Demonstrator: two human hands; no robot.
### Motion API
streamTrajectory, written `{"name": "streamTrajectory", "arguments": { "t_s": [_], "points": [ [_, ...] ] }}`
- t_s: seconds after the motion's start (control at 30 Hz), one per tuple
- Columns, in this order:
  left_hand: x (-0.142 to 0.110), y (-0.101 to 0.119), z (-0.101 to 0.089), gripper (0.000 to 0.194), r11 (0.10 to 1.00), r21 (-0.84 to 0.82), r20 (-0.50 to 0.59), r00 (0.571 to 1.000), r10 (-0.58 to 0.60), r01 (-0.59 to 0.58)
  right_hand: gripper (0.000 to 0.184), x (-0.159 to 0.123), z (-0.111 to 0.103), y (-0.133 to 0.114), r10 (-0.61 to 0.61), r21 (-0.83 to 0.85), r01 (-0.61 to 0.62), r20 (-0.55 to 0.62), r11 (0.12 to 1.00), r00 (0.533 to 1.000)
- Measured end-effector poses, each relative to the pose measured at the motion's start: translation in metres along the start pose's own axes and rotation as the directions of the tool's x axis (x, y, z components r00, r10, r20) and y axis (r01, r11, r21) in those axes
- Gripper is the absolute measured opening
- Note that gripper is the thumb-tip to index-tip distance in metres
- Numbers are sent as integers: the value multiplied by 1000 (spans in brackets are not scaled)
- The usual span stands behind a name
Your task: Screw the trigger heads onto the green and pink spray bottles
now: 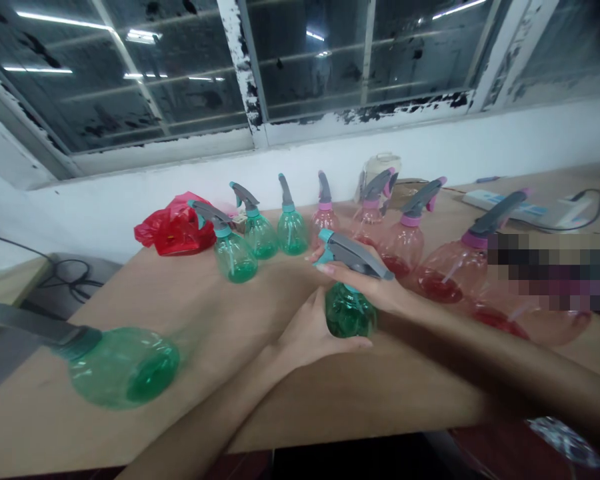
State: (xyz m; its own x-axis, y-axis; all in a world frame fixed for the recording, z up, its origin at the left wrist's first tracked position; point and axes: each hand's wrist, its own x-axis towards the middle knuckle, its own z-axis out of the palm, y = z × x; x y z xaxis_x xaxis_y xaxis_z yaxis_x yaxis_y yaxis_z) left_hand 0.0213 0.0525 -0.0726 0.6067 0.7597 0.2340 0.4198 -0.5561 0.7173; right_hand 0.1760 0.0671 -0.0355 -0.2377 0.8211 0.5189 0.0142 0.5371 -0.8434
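Note:
A green spray bottle (350, 310) with a grey and teal trigger head stands before me, held between both hands. My left hand (315, 330) is curved round the left and lower side of its body, thumb along the near side. My right hand (365, 280) grips the neck just under the spray head (355, 253), fingers reaching toward the teal nozzle. The bottle's far side is hidden. Beyond my hands stand several green spray bottles (236, 257) with liquid low inside. To the right, several pink spray bottles (403, 247) line up, partly behind my right arm.
Another green spray bottle (125, 367) is at the table's left. A red plastic bag (177, 227) lies at the back left, by the wall. On the right are a white power strip (510, 207) and a blurred-out patch. The table's front edge (360, 437) runs below my arms.

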Motion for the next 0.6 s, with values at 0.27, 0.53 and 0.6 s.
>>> {"name": "streamTrajectory", "arguments": {
  "t_s": [0.27, 0.53, 0.6],
  "points": [
    [-1, -1, 2, 98, 999, -19, -25, 999, 36, -37, 41, -14, 0, 0, 10, -194, -27, -91, 981, 996],
    [-14, -12, -17, 91, 999, -44, -46, 999, -1, -1, 42, -37, -2, -2, 39, -481, -3, 64, 876, 997],
    [-25, -15, -25, 91, 996, -48, -88, 993, -78, 74, 43, -29, 6, -8, 73, -489, -2, 126, 872, 989]
  ]
}}
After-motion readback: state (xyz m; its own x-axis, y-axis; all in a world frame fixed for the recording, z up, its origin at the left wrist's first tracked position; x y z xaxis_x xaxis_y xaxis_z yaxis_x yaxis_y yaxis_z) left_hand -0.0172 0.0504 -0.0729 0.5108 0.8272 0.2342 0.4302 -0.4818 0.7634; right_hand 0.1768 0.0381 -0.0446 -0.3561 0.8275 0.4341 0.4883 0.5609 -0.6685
